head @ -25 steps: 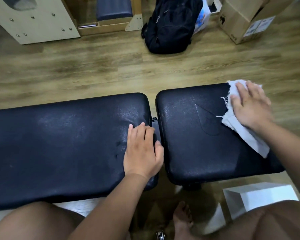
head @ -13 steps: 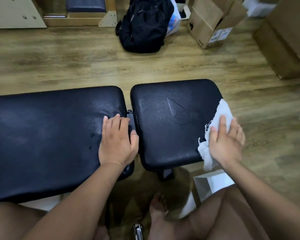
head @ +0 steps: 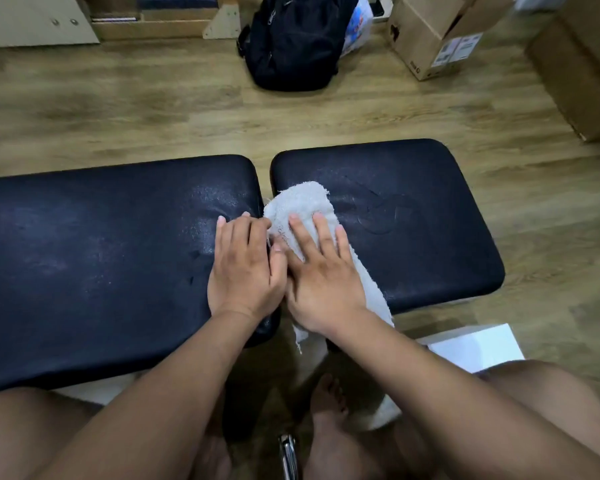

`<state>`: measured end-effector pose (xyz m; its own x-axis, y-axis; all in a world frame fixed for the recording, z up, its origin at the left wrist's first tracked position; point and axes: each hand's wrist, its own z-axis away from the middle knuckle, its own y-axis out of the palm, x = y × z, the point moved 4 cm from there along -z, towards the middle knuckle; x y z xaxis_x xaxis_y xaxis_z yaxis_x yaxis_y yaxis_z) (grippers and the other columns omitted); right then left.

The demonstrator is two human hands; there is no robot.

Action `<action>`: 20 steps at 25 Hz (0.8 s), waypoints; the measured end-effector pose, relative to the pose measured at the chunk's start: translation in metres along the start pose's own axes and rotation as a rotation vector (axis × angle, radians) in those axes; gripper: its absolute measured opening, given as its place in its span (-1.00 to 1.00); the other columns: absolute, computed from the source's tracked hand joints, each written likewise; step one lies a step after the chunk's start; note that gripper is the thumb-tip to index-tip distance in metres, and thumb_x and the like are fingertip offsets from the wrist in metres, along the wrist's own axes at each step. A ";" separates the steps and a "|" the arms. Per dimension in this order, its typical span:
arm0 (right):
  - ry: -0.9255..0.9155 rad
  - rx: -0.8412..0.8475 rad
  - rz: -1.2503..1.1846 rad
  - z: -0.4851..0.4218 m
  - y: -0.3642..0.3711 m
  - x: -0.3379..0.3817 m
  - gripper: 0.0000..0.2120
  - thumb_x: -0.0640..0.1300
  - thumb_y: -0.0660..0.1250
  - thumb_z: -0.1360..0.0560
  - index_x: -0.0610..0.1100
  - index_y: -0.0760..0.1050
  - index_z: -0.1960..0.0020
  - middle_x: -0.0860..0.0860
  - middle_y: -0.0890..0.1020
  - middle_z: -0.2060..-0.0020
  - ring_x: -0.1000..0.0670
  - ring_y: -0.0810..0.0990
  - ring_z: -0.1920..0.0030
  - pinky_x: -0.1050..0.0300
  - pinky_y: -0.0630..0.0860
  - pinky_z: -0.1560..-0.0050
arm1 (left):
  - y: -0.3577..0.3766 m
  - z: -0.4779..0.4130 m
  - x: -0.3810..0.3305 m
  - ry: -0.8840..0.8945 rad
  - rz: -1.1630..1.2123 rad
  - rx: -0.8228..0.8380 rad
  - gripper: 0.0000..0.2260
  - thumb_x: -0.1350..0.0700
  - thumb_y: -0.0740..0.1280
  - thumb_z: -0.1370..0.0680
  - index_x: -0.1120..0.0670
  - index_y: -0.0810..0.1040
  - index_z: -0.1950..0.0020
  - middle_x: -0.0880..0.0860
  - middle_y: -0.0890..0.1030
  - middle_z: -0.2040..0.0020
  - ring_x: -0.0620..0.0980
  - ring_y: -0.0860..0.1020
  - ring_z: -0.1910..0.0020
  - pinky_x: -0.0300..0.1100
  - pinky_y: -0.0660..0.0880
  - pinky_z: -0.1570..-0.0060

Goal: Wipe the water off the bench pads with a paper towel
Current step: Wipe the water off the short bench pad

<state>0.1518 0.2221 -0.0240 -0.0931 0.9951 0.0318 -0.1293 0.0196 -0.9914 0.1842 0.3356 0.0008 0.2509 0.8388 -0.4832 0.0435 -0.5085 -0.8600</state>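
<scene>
Two black bench pads lie side by side: a long left pad (head: 84, 258) and a shorter right pad (head: 430, 237) with a narrow gap between them. A white towel (head: 302, 202) lies across the left part of the right pad, its lower end hanging off the near edge. My right hand (head: 323, 275) presses flat on the towel with straight fingers. My left hand (head: 243, 268) rests flat on the right end of the left pad, its thumb touching my right hand. Small water marks show on the left pad near my left hand.
A black backpack (head: 291, 43) stands on the wooden floor beyond the pads. Cardboard boxes (head: 430, 32) sit at the far right, and another box (head: 582, 71) at the right edge. A white block (head: 475, 344) lies under the right pad. My bare knees and foot are below.
My right hand has slid the towel from the right pad's right edge across to its left side, next to my left hand. My left hand has stayed in place.
</scene>
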 end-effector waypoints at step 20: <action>0.745 0.002 -0.123 -0.090 -0.022 -0.285 -0.30 0.31 -0.23 -0.50 -0.05 0.18 -0.48 -0.24 0.42 -0.37 -0.25 0.33 -0.42 -0.34 -0.11 -0.43 | 0.001 -0.001 0.003 0.025 -0.041 0.012 -0.61 0.01 0.11 -0.49 0.21 0.48 -0.19 0.15 0.50 -0.16 0.16 0.39 -0.32 0.12 0.07 -0.51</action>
<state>0.2701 -0.0532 -0.0230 0.6138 0.7881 0.0468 -0.0981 0.1350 -0.9860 0.1860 0.3370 -0.0015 0.2732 0.8536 -0.4435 0.0431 -0.4714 -0.8809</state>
